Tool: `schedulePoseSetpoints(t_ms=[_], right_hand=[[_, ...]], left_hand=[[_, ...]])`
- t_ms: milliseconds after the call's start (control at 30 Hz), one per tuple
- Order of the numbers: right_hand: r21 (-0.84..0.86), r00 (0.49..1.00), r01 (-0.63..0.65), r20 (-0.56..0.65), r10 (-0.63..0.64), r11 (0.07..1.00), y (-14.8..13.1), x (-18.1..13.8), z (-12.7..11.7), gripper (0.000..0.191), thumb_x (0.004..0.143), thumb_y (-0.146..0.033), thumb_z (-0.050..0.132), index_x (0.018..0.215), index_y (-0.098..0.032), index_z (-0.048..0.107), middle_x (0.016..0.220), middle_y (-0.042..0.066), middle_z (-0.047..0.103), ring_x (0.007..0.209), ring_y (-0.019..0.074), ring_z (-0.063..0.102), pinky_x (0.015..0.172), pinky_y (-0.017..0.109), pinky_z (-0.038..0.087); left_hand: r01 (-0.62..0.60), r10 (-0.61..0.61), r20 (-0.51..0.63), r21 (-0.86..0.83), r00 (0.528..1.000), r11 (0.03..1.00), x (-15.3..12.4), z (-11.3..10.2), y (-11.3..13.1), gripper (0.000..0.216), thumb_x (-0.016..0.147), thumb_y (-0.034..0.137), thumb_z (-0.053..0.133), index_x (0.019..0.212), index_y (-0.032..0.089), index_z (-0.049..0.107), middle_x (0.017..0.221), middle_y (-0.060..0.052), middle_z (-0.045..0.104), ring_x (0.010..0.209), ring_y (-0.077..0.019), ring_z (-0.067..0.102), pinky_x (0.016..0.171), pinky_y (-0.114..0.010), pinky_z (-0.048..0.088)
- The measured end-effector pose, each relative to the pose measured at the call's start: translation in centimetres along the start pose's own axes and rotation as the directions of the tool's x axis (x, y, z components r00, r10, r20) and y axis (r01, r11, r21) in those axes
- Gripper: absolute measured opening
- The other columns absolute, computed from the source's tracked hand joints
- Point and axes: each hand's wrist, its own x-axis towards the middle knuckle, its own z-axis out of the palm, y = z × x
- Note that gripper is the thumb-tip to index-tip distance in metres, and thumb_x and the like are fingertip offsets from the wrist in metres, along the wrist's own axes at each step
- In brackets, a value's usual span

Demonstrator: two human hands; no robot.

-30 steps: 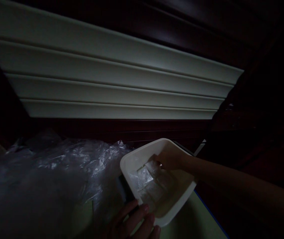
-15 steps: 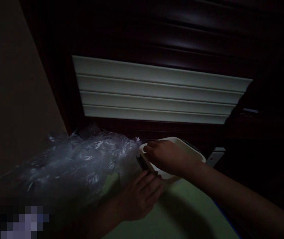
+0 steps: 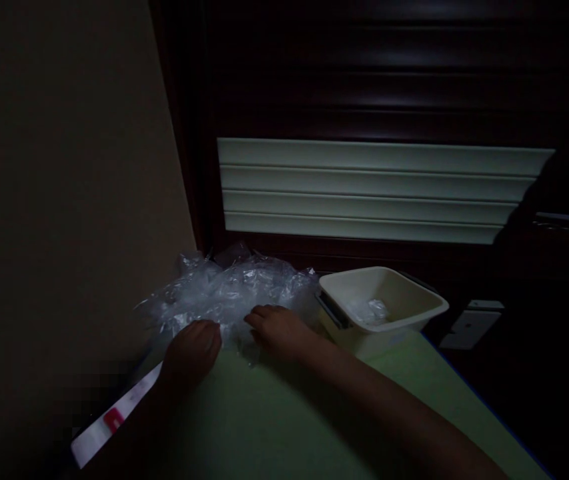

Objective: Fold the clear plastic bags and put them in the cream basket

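Observation:
The scene is dim. A heap of crumpled clear plastic [image 3: 224,290] lies at the back left of a green table [image 3: 314,413]. My left hand [image 3: 189,350] rests at the heap's near edge with its fingers curled down onto the plastic. My right hand [image 3: 277,330] lies beside it, fingers also bent onto the plastic's edge. Whether either hand grips the plastic is unclear. A white square tub [image 3: 399,317] stands to the right of my right hand, apart from it, with some clear plastic pieces [image 3: 372,310] inside.
A plain wall [image 3: 64,200] runs along the left. Behind the table is a dark slatted shutter with a lit pale band [image 3: 364,190]. A white strip with a red mark [image 3: 114,417] lies at the table's left edge. The table's right edge is blue-trimmed.
Both hands left the white tub and moved left to the plastic heap. The view has swung left and pulled back, so the tub now sits to the right.

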Motion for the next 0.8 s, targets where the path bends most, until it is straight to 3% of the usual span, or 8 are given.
schedulePoseSetpoints(t_ms=[100,233,333,433,633,800], right_hand=[[0.07,0.996,-0.05,-0.069,0.055,0.996,-0.2,3.8,3.3,0.033,0.095,-0.031,0.058,0.125,-0.018,0.055,0.128,0.01,0.056,0.108,0.0253,0.06,0.089,0.047,0.051],[0.176,0.99,-0.086,-0.093,0.104,0.981,-0.3,7.0,6.4,0.033,0.094,-0.032,0.059,0.124,-0.018,0.055,0.126,0.01,0.057,0.106,0.0248,0.061,0.087,0.046,0.052],[0.253,0.981,-0.131,-0.105,0.161,0.959,-0.1,7.7,7.4,0.029,0.095,-0.031,0.059,0.121,-0.017,0.057,0.122,0.009,0.06,0.101,0.0228,0.063,0.084,0.043,0.054],[0.329,0.955,-0.196,-0.152,0.257,0.924,0.4,7.6,6.8,0.028,0.095,-0.031,0.058,0.12,-0.018,0.058,0.121,0.008,0.06,0.1,0.0222,0.063,0.083,0.042,0.054],[0.513,0.853,-0.263,-0.272,0.445,0.817,1.3,5.3,3.8,0.029,0.095,-0.032,0.058,0.119,-0.017,0.058,0.118,0.008,0.061,0.098,0.0219,0.064,0.082,0.042,0.054],[0.679,0.759,-0.249,-0.306,0.575,0.69,1.0,-2.2,3.8,0.026,0.096,-0.032,0.058,0.116,-0.016,0.059,0.112,0.007,0.063,0.091,0.02,0.065,0.078,0.039,0.055]], left_hand=[[0.069,-0.069,0.01,0.028,0.998,0.997,-0.6,0.3,-1.6,0.014,0.097,0.026,0.057,0.098,0.013,0.061,0.093,-0.004,0.063,0.082,-0.0178,0.063,0.074,-0.035,0.055],[0.119,-0.122,0.064,0.037,0.991,0.992,-0.9,0.5,-1.7,0.014,0.097,0.027,0.058,0.097,0.013,0.062,0.092,-0.004,0.063,0.079,-0.0169,0.064,0.072,-0.034,0.055],[0.172,-0.174,0.083,0.027,0.981,0.985,-0.8,0.3,-1.3,0.015,0.097,0.027,0.058,0.096,0.013,0.062,0.09,-0.003,0.063,0.078,-0.0168,0.063,0.072,-0.034,0.055],[0.23,-0.229,0.073,-0.01,0.971,0.973,-0.5,0.1,-1.1,0.015,0.097,0.027,0.058,0.094,0.013,0.062,0.091,-0.003,0.063,0.081,-0.0179,0.063,0.075,-0.036,0.054],[0.332,-0.322,0.08,-0.207,0.943,0.92,-0.2,-0.1,-0.3,0.016,0.096,0.03,0.058,0.097,0.014,0.062,0.097,-0.005,0.063,0.09,-0.0207,0.063,0.083,-0.041,0.052],[0.414,-0.334,0.246,-0.488,0.91,0.768,0.5,0.0,2.9,0.017,0.098,0.029,0.056,0.095,0.014,0.063,0.095,-0.005,0.064,0.088,-0.0194,0.063,0.081,-0.039,0.053]])
